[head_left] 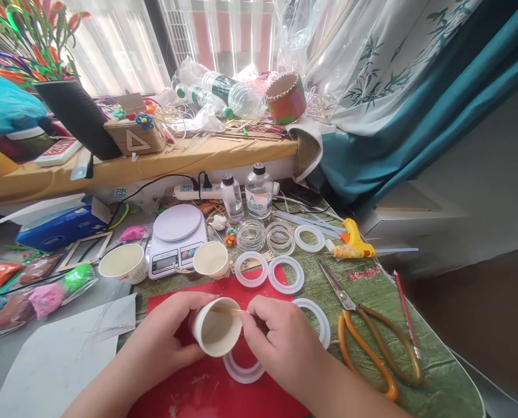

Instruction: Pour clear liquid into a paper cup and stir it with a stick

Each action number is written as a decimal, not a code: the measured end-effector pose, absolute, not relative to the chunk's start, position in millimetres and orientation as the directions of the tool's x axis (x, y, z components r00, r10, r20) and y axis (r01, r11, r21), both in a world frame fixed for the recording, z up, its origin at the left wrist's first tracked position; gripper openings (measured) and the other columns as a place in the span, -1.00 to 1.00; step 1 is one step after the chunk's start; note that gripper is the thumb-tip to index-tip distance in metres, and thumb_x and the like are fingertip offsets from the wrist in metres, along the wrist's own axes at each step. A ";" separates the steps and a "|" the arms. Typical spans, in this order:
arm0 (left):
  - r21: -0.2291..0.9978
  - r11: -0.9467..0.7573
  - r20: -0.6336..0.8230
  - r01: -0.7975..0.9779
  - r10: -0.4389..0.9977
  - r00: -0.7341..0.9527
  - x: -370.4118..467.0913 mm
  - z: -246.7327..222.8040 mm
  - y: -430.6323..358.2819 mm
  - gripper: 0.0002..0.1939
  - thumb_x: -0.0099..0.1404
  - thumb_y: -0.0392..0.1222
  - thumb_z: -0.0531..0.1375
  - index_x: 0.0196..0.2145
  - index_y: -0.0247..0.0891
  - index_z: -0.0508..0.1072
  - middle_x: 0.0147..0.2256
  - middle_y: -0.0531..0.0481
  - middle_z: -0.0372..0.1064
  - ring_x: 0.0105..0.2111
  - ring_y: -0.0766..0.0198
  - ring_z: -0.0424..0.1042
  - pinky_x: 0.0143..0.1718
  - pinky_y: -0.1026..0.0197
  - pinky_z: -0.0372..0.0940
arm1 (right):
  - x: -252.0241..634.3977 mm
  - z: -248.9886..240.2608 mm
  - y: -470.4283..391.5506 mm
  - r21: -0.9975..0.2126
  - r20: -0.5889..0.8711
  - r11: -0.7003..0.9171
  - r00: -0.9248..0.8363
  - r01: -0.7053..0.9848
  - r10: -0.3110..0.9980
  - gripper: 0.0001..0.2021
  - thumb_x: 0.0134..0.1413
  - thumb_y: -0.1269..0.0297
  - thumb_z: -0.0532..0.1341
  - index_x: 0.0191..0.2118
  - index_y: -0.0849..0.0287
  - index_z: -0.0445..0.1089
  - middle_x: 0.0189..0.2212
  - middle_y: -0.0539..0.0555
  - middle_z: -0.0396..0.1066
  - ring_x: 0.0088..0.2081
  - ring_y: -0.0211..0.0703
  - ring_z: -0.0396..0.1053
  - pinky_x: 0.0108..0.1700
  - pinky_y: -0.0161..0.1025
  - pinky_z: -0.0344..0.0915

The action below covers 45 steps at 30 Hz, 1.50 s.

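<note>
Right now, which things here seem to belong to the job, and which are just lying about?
In use, or likely so:
- cup, in the left hand
- stick, in the right hand, reaching into the cup
- red sheet, below the hands
- white rings, probably

Apparently just lying about:
- scissors
- glue gun
- pencil
- blue box

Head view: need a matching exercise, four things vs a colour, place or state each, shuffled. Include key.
Column 1
1. Glue gun
2. Scissors
3. Thin stick
4. Scale

Column 2
A. In the right hand, reaching into the cup
B. White, with a display
C. Yellow
D. Between red sheet and pencil

Pairs: 1-C, 2-D, 3-A, 4-B
</note>
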<state>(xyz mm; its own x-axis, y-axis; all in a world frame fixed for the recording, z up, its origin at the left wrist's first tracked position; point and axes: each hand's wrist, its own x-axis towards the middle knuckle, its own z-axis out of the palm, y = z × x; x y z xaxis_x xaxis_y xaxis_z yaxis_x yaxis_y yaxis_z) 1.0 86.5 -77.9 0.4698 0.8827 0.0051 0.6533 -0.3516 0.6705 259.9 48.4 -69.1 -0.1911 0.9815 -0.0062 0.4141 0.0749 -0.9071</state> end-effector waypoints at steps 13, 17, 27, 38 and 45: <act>0.687 -0.379 0.019 0.621 0.863 0.506 2.3 -75.3 85.0 -0.55 0.26 -0.15 0.42 0.10 -0.02 0.52 0.07 -0.04 0.65 -0.03 0.03 0.67 -0.06 0.14 0.57 | 260.4 -66.7 47.0 -0.919 -0.098 0.012 -0.258 0.393 0.961 -0.68 0.35 0.22 0.14 -0.46 0.08 0.12 -0.54 -0.10 0.17 -0.47 -0.25 0.11 -0.40 -0.25 -0.01; 0.687 -0.353 -0.015 0.635 0.867 0.498 4.1 -72.0 84.3 -0.60 0.27 -0.15 0.42 0.06 -0.04 0.54 0.03 -0.04 0.65 -0.07 0.06 0.67 -0.11 0.16 0.56 | 256.8 -67.4 44.7 -0.932 -0.117 0.008 -0.320 0.364 0.940 -0.70 0.34 0.20 0.14 -0.46 0.09 0.15 -0.54 -0.09 0.22 -0.47 -0.25 0.15 -0.41 -0.27 0.01; 0.675 -0.436 0.082 0.596 0.846 0.526 2.8 -76.4 83.9 -0.58 0.26 -0.18 0.42 0.07 0.01 0.58 0.04 -0.02 0.66 -0.02 0.06 0.67 -0.03 0.17 0.56 | 251.4 -77.2 44.3 -0.919 -0.107 -0.035 -0.162 0.392 0.981 -0.70 0.30 0.13 0.15 -0.46 0.09 0.18 -0.55 -0.07 0.23 -0.48 -0.24 0.16 -0.41 -0.26 0.00; 0.678 -0.422 0.097 0.602 0.863 0.497 3.0 -76.4 83.9 -0.55 0.23 -0.21 0.42 0.08 0.02 0.60 0.03 -0.02 0.68 -0.03 0.04 0.68 -0.04 0.19 0.56 | 255.9 -68.8 48.2 -0.926 -0.175 -0.084 -0.222 0.369 0.959 -0.67 0.35 0.06 0.11 -0.44 0.08 0.16 -0.52 -0.06 0.24 -0.44 -0.21 0.17 -0.39 -0.25 0.03; 0.694 -0.418 0.072 0.586 0.850 0.521 3.7 -75.1 85.3 -0.55 0.26 -0.18 0.42 0.10 0.05 0.59 -0.01 0.00 0.68 -0.07 0.08 0.67 -0.07 0.20 0.55 | 258.2 -68.6 47.9 -0.906 -0.174 -0.082 -0.187 0.416 0.967 -0.66 0.35 0.05 0.10 -0.44 0.08 0.16 -0.52 -0.07 0.23 -0.44 -0.21 0.16 -0.38 -0.24 0.01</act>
<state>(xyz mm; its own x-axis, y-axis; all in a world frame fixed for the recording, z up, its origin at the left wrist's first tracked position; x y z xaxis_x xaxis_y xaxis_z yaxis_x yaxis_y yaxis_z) 3.7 85.3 -75.1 0.5215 0.8502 0.0721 0.5858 -0.4182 0.6942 258.2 47.9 -68.6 -0.1871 0.9669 -0.1737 0.4156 -0.0824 -0.9058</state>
